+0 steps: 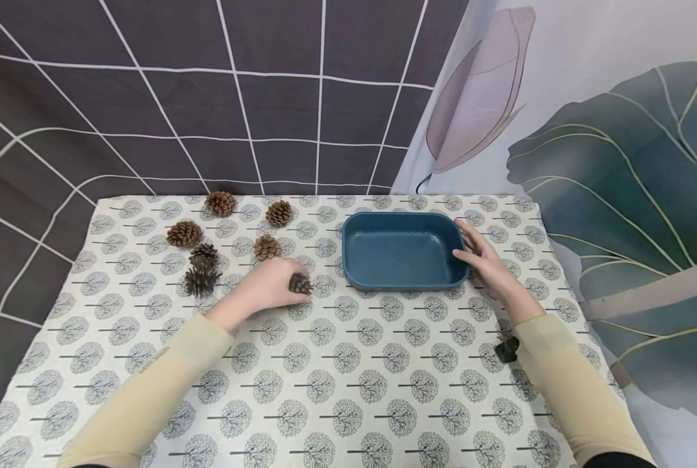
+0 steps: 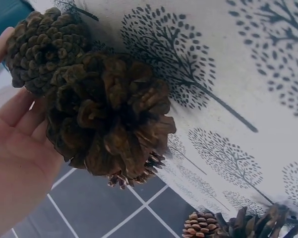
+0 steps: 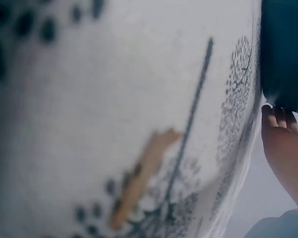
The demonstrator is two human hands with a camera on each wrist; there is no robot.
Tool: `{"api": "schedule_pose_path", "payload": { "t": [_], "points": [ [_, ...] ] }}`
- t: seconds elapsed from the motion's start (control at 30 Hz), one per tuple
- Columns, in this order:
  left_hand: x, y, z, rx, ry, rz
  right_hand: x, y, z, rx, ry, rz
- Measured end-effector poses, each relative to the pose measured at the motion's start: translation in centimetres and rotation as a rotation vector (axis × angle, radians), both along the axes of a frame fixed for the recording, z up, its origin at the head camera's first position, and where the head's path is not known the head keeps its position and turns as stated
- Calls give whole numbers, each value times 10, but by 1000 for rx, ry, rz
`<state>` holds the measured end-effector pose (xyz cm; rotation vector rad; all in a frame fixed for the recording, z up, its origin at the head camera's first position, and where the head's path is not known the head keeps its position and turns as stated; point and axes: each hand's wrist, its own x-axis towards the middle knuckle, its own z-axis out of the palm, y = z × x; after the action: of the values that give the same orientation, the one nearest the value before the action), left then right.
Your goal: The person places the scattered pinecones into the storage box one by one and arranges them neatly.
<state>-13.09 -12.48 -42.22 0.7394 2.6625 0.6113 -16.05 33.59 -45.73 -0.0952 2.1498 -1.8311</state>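
Note:
My left hand (image 1: 275,284) holds a brown pine cone (image 1: 299,284) just above the patterned cloth, left of a blue rectangular basin (image 1: 403,250). In the left wrist view, a large pine cone (image 2: 109,114) lies against the fingers, and a smaller pine cone (image 2: 47,49) sits near the thumb and fingertips. At the basin's right end, my right hand (image 1: 485,263) grips the rim, thumb over the edge and the other fingers along the outer side. Those fingers show against the basin's wall (image 3: 285,54) in the right wrist view.
Several pine cones lie at the table's left: one at the back (image 1: 220,203), another pine cone (image 1: 279,213) right of it, and a dark pine cone (image 1: 201,281) nearer. A dark grid-patterned curtain (image 1: 278,104) stands behind. A blurred tan sliver (image 3: 144,178) lies on the cloth.

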Motion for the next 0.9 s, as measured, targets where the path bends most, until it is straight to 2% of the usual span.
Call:
{"api": "schedule_pose_path", "payload": {
  "t": [0.2, 0.43, 0.67, 0.9],
  "points": [
    [-1, -3, -1, 22, 25, 41, 1, 5, -6, -149, -16, 31],
    [-3, -3, 2, 74, 92, 106, 4, 8, -8, -209, -61, 33],
    [-9, -1, 4, 198, 120, 177, 7, 8, -12, -255, -81, 22],
    [-17, 8, 11, 340, 124, 240, 9, 8, -15, -266, -109, -8]
  ]
}}
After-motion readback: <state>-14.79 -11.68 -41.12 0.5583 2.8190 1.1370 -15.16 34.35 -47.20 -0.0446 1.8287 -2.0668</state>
